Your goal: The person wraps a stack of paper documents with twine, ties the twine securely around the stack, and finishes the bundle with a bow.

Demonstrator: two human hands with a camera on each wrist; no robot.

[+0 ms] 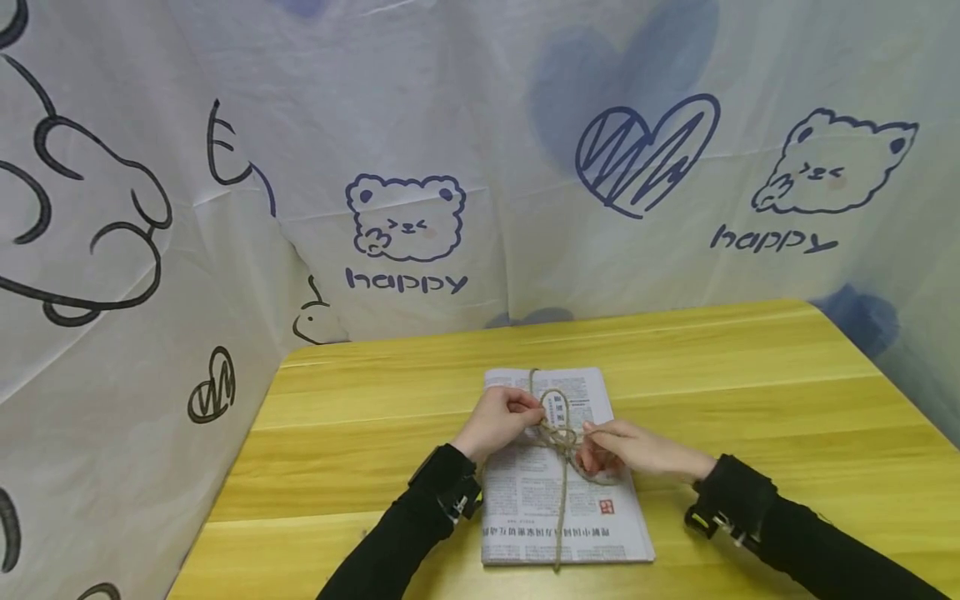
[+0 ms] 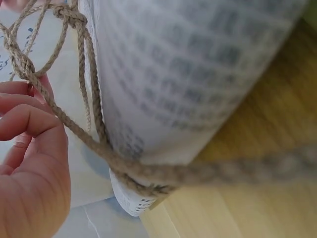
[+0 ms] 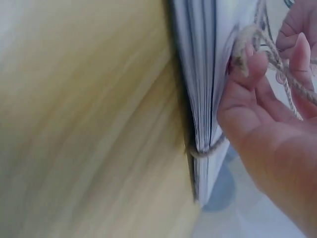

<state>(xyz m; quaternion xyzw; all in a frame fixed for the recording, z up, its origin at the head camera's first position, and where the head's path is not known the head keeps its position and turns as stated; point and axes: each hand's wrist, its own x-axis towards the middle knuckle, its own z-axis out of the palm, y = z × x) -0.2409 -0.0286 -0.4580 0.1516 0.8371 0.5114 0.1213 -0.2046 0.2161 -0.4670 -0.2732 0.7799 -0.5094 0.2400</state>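
Observation:
A stack of folded newspapers (image 1: 525, 504) lies on the table, with brown twine (image 1: 562, 508) running along and across it. Loops and a knot (image 1: 562, 437) of the twine sit on top, above the middle of the stack. To the left of the knot, my left hand (image 1: 498, 421) pinches the twine between thumb and fingertips. My right hand (image 1: 630, 448) pinches another part of the twine to the right of it. In the right wrist view, a twine end (image 3: 241, 54) shows by the right thumb and finger. The left fingertips are partly hidden behind twine in the left wrist view.
The yellow wood-grain table (image 1: 360, 433) extends around the stack on all sides. Behind it and along the left hangs a pale cloth (image 1: 517, 242) printed with bears and hearts. Dark wrist straps (image 1: 446, 483) circle both sleeves.

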